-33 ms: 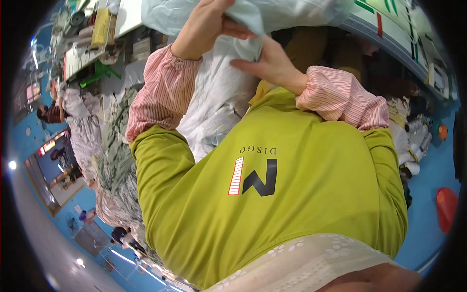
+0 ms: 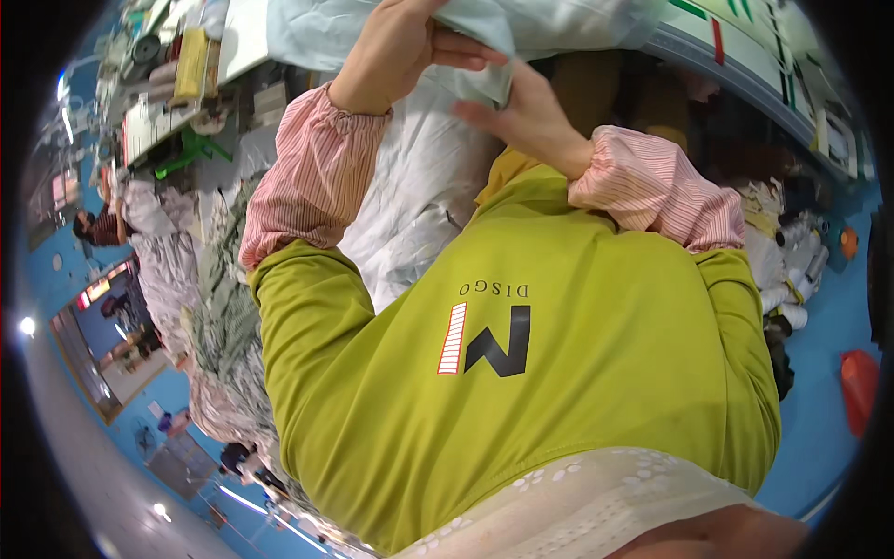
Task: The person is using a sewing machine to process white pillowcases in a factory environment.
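Along the grey-edged white table point(image 2: 745, 47), thin pale-blue cloth point(image 2: 568, 28) lies rumpled, one end between the open, thumb-spread right hand point(image 2: 535, 110) and bent-fingered left hand point(image 2: 396, 58), whose grip I cannot tell; handling seems midway, the cloth unflattened.

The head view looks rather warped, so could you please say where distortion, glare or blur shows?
Head view, upper right: the worktable edge bows from fisheye distortion; head view, lower left: ceiling lights glare as white spots; head view, upper middle: the right hand looks smeared at the thumb.
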Available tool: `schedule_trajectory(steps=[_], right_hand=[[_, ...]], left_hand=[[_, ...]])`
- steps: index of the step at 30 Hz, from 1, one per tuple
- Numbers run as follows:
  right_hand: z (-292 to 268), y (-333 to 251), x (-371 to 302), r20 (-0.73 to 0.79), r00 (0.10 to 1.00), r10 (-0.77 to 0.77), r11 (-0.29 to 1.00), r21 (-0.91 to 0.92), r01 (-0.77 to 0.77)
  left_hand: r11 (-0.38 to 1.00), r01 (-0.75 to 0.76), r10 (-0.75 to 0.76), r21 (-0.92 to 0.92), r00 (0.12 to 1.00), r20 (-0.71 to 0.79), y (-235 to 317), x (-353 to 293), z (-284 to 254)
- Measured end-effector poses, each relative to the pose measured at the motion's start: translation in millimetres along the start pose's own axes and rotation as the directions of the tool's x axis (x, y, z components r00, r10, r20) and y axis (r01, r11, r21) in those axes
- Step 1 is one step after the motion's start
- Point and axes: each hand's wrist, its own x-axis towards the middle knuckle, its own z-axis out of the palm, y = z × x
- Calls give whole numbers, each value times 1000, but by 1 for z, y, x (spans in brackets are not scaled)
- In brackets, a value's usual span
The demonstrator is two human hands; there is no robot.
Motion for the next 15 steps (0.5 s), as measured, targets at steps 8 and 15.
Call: schedule_trajectory(steps=[8, 15], right_hand=[[-173, -27, -31, -86, 954, 288, 957, 54, -284], [-200, -32, -58, 40, 945, 326, 942, -96, -321]], left_hand=[[565, -286, 488, 774, 872, -34, -1, 89, 55], [-333, -732, 325, 594, 502, 802, -2, 161, 85]])
